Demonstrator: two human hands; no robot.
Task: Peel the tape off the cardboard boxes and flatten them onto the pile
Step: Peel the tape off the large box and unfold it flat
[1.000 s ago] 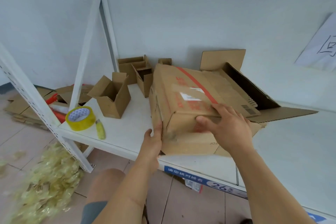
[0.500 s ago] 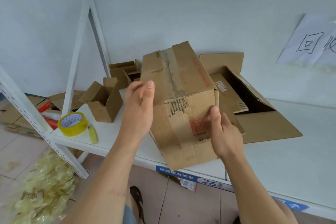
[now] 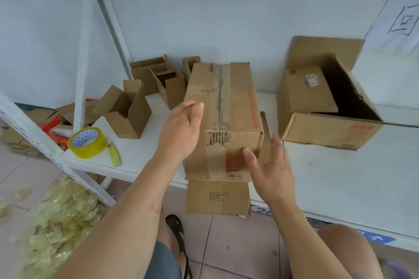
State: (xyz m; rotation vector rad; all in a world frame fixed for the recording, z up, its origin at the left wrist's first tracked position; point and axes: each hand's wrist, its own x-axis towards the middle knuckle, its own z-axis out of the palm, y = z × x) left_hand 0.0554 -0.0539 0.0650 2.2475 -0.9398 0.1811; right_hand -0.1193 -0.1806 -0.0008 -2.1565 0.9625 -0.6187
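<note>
A long brown cardboard box point(image 3: 224, 106) with red print stands on the white shelf point(image 3: 340, 179), its torn taped seam facing up and one flap hanging over the shelf's front edge. My left hand point(image 3: 181, 131) lies flat against the box's left side, fingers straight. My right hand point(image 3: 269, 165) is spread at the box's near right corner, thumb touching the front face. A pile of flattened cardboard point(image 3: 45, 118) lies on the floor at the far left, behind the shelf post.
A bigger open box point(image 3: 326, 106) sits on its side to the right. Small open boxes point(image 3: 127, 111) stand at the left and back. A yellow tape roll point(image 3: 87, 142) and a yellow cutter point(image 3: 114, 154) lie near the shelf's left corner. Peeled tape scraps point(image 3: 56, 217) litter the tiled floor.
The long box was tipped up, turned and set down squarely on the shelf with its seam up. Both hands loosened their hold and now lie flat against its sides.
</note>
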